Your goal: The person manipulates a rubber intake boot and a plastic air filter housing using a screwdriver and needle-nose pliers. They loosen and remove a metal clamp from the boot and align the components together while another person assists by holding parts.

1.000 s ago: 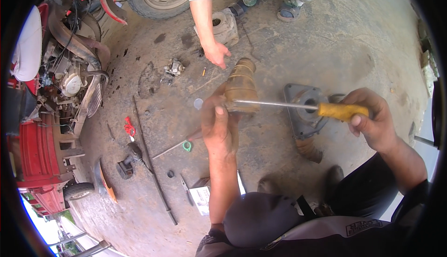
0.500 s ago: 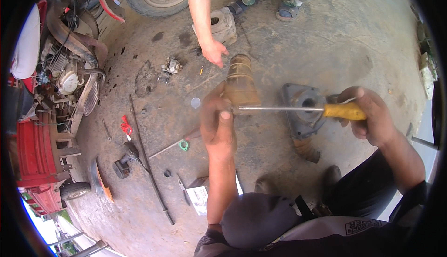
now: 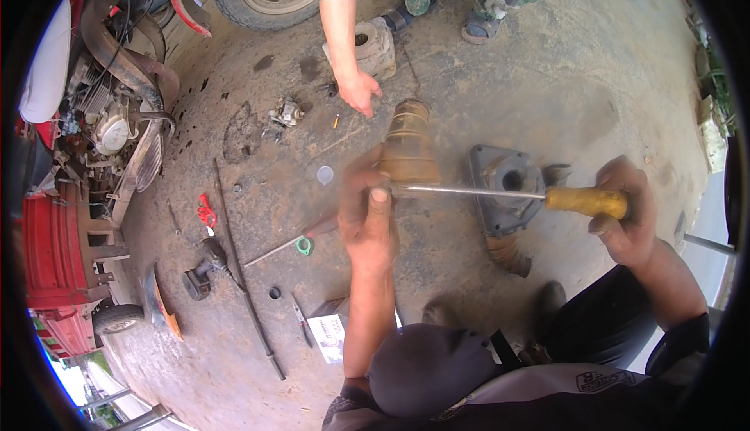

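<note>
A dirty brown, ribbed rubber boot (image 3: 412,144) is in my left hand (image 3: 367,216), its narrower end pointing away from me. My right hand (image 3: 627,211) grips the yellow handle of a screwdriver (image 3: 473,191) between thumb and fingers. Its long metal shank runs left to the boot's near edge, beside my left thumb; I cannot tell just what the tip touches. Below the shank, on the ground, lies a dark air filter housing (image 3: 500,197) with a round hole. A curved brown ribbed duct (image 3: 509,254) extends from its near side.
Across from me, another person's hand (image 3: 359,92) reaches toward the boot. A red vehicle with its engine (image 3: 112,132) exposed stands left. On the concrete lie a long dark bar (image 3: 242,275), a cordless power tool (image 3: 207,265), pliers (image 3: 301,320), a green ring (image 3: 304,245) and a carburetor (image 3: 287,112).
My right hand has shifted a little down and right, and its fingers sit differently on the screwdriver handle. The boot has dropped slightly in view. The other person's hand stays almost still.
</note>
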A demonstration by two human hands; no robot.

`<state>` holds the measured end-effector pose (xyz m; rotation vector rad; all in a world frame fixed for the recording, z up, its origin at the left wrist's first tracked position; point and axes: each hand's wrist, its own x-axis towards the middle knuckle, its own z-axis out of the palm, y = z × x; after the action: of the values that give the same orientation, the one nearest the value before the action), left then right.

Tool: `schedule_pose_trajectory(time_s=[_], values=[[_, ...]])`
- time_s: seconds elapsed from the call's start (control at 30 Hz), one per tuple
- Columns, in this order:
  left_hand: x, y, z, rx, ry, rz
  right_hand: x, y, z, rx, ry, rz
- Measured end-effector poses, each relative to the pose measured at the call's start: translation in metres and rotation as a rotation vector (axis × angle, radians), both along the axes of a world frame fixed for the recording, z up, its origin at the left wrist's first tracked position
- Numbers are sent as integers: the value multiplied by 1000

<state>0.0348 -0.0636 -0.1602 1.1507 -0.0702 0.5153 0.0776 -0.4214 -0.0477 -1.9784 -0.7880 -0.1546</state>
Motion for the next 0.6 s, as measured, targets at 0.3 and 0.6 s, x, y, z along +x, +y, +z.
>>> schedule_pose_trajectory(time_s=[0.3,0.6], values=[[4,6,12,-20,-62,-30,3,28,27,87,674,-235],[4,2,3,154,53,35,11,17,13,358,835,-273]])
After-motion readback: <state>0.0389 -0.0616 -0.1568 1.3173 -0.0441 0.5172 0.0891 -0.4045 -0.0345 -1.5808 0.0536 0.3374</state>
